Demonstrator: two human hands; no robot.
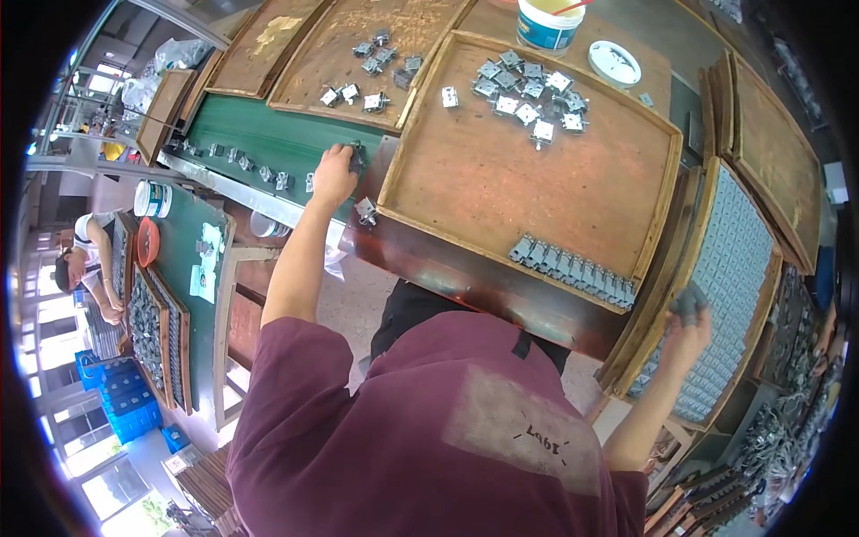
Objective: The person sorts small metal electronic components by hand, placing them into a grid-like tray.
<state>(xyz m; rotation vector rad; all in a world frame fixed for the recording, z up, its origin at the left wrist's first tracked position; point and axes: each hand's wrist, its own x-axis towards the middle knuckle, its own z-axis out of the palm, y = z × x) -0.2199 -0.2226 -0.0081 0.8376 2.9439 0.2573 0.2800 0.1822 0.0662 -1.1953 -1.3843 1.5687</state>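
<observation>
My left hand [335, 177] reaches over the green conveyor belt [259, 134], its fingers closed on a small dark metal block [357, 159] at the belt's right end. Close by, another small metal block [366, 211] lies on the table edge beside the wooden tray [537, 192]. That tray holds a loose cluster of metal blocks [528, 89] at the back and a neat row of them [573, 270] along its front. My right hand [687, 340] is over a tray packed with grey parts [729, 242]. Something grey and blurred covers its fingertips; whether it grips a part is unclear.
Several blocks [240, 159] lie along the belt. Behind it, a wooden board [309, 67] carries more. A white bucket [548, 27] and its lid [615, 63] stand beyond the tray. Stacked wooden trays [774, 152] rise at right. Another person [94, 255] works at far left.
</observation>
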